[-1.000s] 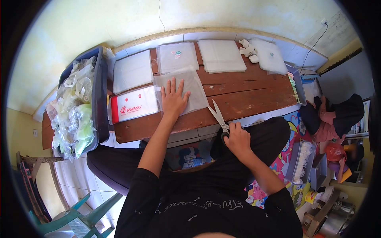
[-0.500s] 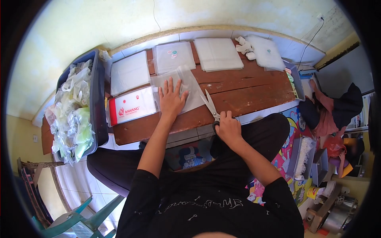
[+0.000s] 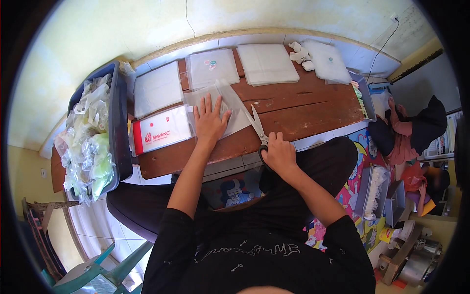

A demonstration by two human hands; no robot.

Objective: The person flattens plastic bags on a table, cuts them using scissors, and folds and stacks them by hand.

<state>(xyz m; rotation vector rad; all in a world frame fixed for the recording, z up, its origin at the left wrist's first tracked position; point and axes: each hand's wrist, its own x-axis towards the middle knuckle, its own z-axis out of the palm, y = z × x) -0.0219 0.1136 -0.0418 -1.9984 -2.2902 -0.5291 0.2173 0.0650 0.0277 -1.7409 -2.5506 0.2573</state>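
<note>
My left hand (image 3: 210, 120) lies flat, fingers spread, on a clear plastic bag (image 3: 237, 115) on the brown wooden table (image 3: 313, 108). In my right hand (image 3: 279, 154) are scissors (image 3: 258, 125) with black handles; their blades are slightly apart, at the bag's right edge. Left of my left hand lies a red and white "BAWANG" pack (image 3: 161, 131). Behind are stacks of clear bags at the left (image 3: 157, 89), in the middle (image 3: 213, 68) with small round stickers on top, and further right (image 3: 268, 64).
A dark bin (image 3: 121, 132) at the left holds many filled plastic bags. White rolled pieces (image 3: 299, 55) and another bag stack (image 3: 325, 61) lie at the back right. A grey tray (image 3: 368, 100) stands at the right end. Two people sit at the far right, near grey boxes (image 3: 393, 206).
The scissors and my right hand have moved slightly left, closer to the bag's edge. My left hand stays flat on the bag. The whole view has shifted a little.
</note>
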